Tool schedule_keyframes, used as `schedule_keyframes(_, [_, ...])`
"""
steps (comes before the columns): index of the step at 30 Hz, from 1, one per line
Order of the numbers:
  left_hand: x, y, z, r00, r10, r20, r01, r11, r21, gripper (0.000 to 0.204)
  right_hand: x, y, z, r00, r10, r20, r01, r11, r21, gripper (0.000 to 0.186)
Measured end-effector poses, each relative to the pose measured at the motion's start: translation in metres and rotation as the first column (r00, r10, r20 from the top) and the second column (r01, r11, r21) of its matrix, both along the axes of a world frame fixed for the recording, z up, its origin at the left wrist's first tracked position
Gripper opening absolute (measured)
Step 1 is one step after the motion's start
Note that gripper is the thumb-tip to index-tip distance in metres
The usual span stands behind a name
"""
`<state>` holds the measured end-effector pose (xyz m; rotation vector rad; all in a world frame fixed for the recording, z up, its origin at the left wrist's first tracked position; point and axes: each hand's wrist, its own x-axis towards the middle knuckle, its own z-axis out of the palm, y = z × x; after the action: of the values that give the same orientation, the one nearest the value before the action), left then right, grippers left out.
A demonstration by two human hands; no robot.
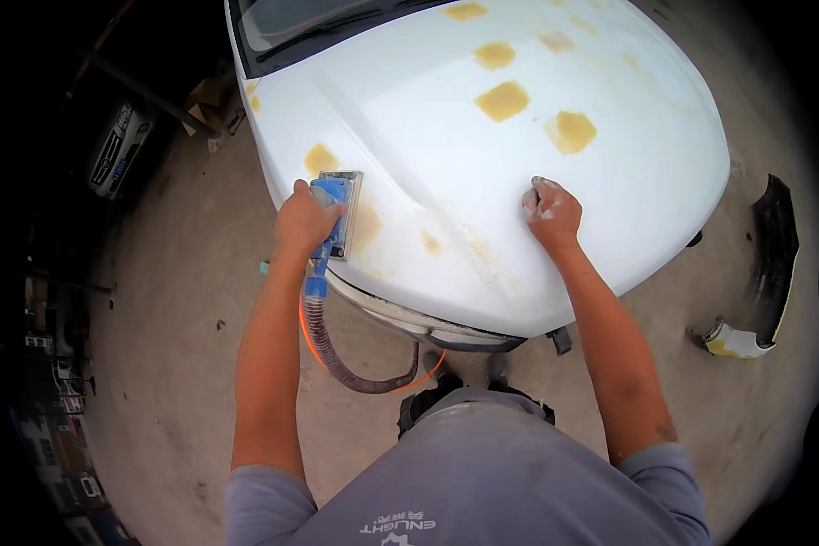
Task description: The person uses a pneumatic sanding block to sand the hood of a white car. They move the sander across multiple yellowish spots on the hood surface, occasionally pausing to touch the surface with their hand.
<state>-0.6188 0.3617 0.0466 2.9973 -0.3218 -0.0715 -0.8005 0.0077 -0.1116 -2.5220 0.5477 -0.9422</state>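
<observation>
My left hand [306, 221] is wrapped round a blue power sander [335, 193] with a rectangular pad. The pad lies on the left front part of a white car hood [419, 146], beside a yellowish filler patch [320, 160]. From the sander's rear end a ribbed dust hose [322, 337] hangs down past the hood's front edge. My right hand [553, 215] is closed in a loose fist on or just over the hood's right front part. White dust coats its fingers, and nothing shows in it.
More yellow patches, such as a filler spot [571, 133], dot the hood. An orange air line [308, 335] runs beside the hose. A detached bumper [772, 273] lies on the concrete floor [177, 364] at the right. Another car [118, 150] stands at the far left.
</observation>
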Motion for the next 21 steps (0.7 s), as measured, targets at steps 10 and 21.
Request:
schedule_keyframes(10, [-0.062, -0.009, -0.019, 0.997, -0.073, -0.012, 0.073, 0.997, 0.003, 0.073, 0.000, 0.000, -0.001, 0.999, -0.034, -0.004, 0.035, 0.996, 0.079, 0.024])
schedule_keyframes(21, [-0.048, -0.042, -0.003, 0.997, 0.080, 0.000, -0.080, 0.997, -0.024, 0.076, -0.003, 0.002, 0.004, 0.999, -0.033, -0.012, 0.034, 0.996, 0.087, 0.025])
